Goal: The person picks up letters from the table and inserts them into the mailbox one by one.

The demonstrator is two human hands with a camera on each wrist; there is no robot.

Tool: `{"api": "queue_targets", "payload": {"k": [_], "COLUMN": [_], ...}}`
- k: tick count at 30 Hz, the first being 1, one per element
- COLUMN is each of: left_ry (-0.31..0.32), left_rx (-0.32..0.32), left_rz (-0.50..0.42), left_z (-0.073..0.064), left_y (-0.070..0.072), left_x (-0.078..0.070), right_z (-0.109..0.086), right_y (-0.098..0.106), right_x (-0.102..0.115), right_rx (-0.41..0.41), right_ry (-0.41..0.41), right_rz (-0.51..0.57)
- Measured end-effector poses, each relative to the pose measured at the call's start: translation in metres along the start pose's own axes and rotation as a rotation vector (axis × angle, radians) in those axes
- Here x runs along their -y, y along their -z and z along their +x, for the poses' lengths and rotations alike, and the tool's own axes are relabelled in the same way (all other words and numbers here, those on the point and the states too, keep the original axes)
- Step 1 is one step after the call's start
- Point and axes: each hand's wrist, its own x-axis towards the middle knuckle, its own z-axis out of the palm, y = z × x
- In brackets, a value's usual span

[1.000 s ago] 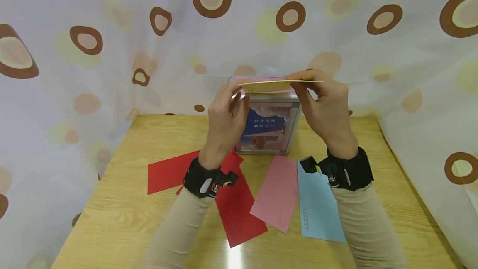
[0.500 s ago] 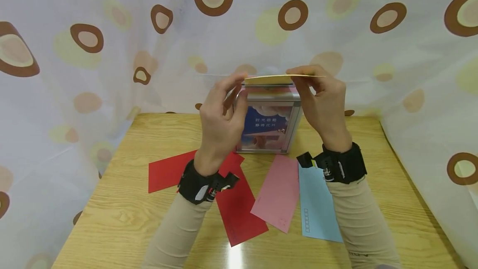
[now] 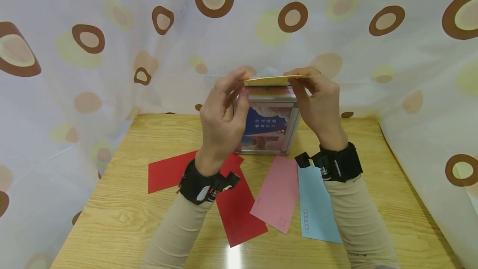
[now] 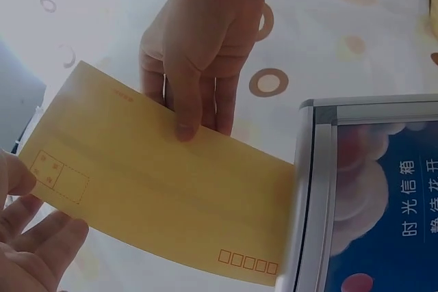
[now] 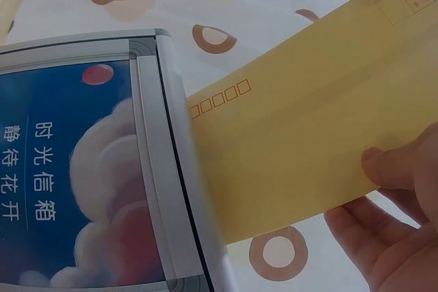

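A yellow envelope [image 3: 270, 81] stands above a small mailbox [image 3: 267, 124] with a silver frame and a blue picture front. My right hand [image 3: 317, 101] pinches one edge, thumb on the near face and fingers behind, as the right wrist view shows. Beside the opposite edge is my left hand [image 3: 224, 115], its thumb and fingers spread apart and its fingertips at the envelope's edge and corner. In the left wrist view the envelope's [image 4: 164, 176] lower end passes behind the mailbox's [image 4: 315, 196] top edge, where it is hidden.
On the wooden table [image 3: 123, 215] before the mailbox lie red envelopes [image 3: 242, 206], a pink envelope [image 3: 276, 194] and a light blue envelope [image 3: 317, 206]. A patterned white curtain [image 3: 246, 40] hangs behind and at both sides.
My left hand has moved slightly left and its thumb and fingers have spread apart. My right hand has shifted a little left, still holding the yellow envelope. The envelopes on the table have not moved.
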Motion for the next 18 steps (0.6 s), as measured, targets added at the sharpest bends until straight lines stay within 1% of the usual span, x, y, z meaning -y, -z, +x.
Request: {"api": "queue_targets", "payload": {"k": [3, 8, 13, 18], "left_ry": [-0.02, -0.018, -0.018, -0.012], "left_rx": [-0.005, -0.008, -0.01, -0.026], "left_rz": [0.019, 0.052, 0.085, 0.105], "left_z": [0.001, 0.001, -0.001, -0.001], "left_y": [-0.001, -0.003, -0.005, -0.007], "left_x": [-0.001, -0.001, 0.0, 0.003], "right_z": [-0.001, -0.001, 0.001, 0.007], "right_y": [-0.001, -0.002, 0.0, -0.001], "right_x": [-0.005, -0.008, -0.01, -0.015], "right_rx": [0.013, 0.042, 0.07, 0.101], "right_ry": [-0.018, -0.044, -0.01, 0.015], "right_rz": [0.004, -0.007, -0.059, -0.055]}}
